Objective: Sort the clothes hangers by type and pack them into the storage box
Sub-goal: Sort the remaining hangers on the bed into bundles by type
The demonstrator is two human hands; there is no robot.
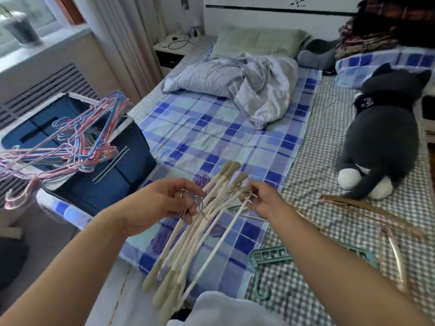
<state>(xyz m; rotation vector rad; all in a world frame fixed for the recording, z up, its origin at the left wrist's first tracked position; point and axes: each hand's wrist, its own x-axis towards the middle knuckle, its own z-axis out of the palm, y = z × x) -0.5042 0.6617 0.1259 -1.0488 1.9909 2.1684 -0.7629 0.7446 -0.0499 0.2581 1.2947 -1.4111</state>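
While a fanned bunch of cream hangers [202, 231] is gripped at its hooks by the left hand [162, 203] and pinched at one arm by the right hand [261, 200], green [268, 257] and wooden hangers [367, 208] are left unsorted on the bed [211, 137]; farther left, wire hangers [70, 147] are already piled in the box [117, 175].

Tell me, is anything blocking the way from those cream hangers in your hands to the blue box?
Yes. The cream hangers are held in the left hand and right hand, but a tangle of pink and blue wire hangers sticks out over the box opening.
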